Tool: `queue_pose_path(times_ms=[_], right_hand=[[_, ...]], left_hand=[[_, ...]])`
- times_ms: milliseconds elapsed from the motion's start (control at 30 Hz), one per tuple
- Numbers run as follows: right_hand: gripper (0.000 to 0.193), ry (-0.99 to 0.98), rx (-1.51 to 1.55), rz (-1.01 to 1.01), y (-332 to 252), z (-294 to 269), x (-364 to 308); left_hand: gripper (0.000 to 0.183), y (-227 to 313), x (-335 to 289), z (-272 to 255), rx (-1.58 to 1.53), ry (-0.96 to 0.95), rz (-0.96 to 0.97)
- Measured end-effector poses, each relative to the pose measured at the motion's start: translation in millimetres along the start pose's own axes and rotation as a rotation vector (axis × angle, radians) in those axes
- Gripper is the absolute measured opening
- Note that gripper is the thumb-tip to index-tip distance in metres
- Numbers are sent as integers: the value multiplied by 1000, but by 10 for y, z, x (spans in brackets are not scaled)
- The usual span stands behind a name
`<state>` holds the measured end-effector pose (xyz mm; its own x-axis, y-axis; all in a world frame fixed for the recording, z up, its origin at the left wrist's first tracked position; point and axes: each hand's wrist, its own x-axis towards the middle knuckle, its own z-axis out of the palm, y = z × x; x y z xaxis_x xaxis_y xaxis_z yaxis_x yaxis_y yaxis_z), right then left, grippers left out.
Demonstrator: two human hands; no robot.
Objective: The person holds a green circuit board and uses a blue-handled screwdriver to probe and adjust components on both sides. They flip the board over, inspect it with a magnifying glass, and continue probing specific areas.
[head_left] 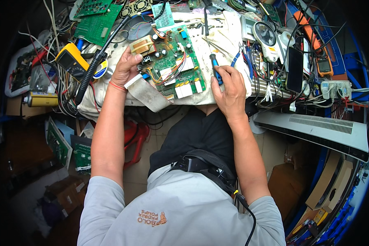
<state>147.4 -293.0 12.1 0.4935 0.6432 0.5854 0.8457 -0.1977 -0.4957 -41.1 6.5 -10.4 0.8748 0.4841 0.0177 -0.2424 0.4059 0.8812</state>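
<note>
A green circuit board [189, 61] lies tilted on the pale cloth [227, 37], crowded with a transformer [142, 45], white relays, capacitors and coloured wires. My left hand [127, 67] is closed on its left edge, thumb on top beside the transformer; the other fingers are hidden below. A grey ribbon cable [149, 95] droops from the board's near edge, close to my left wrist. Just right of the board, my right hand [230, 88] is closed round a screwdriver [215, 67] with a blue and black handle. Its shaft points away from me, apart from the board.
A yellow multimeter [71, 61] and a black flexible tube [95, 67] stand at left. Blue-handled pliers [236, 58], a magnifier [265, 35], a phone [294, 69] and an orange meter [324, 65] lie at right among tangled cables. More green boards [96, 26] are piled at far left.
</note>
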Motion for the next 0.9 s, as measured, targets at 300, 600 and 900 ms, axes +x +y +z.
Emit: queue_pose_path(times_ms=[300, 600, 900], right_hand=[[32, 20, 11, 3, -15, 10, -4], [31, 23, 1, -1, -22, 7, 9], [28, 39, -11, 4, -1, 31, 18]], left_hand=[[69, -29, 22, -2, -57, -8, -4], [64, 31, -17, 137, -146, 26, -8], [56, -6, 52, 106, 12, 54, 6]])
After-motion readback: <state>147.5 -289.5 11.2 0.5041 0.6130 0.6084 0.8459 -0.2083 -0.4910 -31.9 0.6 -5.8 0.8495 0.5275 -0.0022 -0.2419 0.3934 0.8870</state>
